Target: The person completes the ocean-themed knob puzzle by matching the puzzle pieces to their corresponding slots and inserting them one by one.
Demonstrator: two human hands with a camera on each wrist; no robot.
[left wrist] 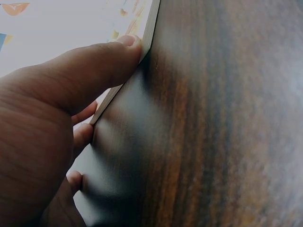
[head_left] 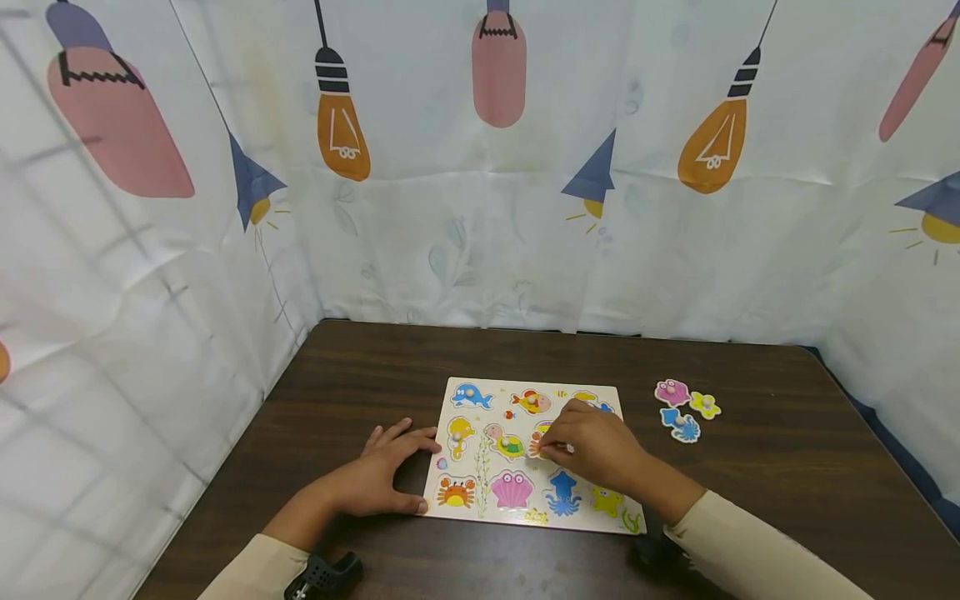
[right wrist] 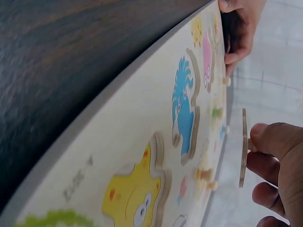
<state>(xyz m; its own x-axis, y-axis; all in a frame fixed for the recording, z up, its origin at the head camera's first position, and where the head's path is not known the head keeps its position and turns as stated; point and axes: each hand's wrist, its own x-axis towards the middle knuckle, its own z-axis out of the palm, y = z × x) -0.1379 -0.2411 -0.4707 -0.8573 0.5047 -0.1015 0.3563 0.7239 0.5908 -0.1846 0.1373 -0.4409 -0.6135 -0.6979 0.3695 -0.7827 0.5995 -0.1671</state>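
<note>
Head view: a wooden puzzle board [head_left: 510, 517] lies well in from the worktop [head_left: 375, 358]'s far edge. The left hand [head_left: 382, 471] is relaxed along the board's left side; the right hand [head_left: 592, 442] reaches over its right half. Loose shell piece [head_left: 672, 392], starfish piece [head_left: 705, 406] and squid piece [head_left: 681, 424] sit toward the worktop's right edge. Among the board's hollows, whale piece [head_left: 471, 396] and seahorse piece [head_left: 460, 437] are seated.

Left wrist view: the thumb rests on the board's rim, fingertips touching its side. I'd call the board stiff and apt to slide unless steadied.

Right wrist view: that hand pinches a thin wooden piece [right wrist: 244, 161] clear above the board, its picture not visible. It should be light and rigid, best taken by its peg. The squid hollow [right wrist: 183, 106] and starfish hollow [right wrist: 132, 194] contain only printed pictures.
</note>
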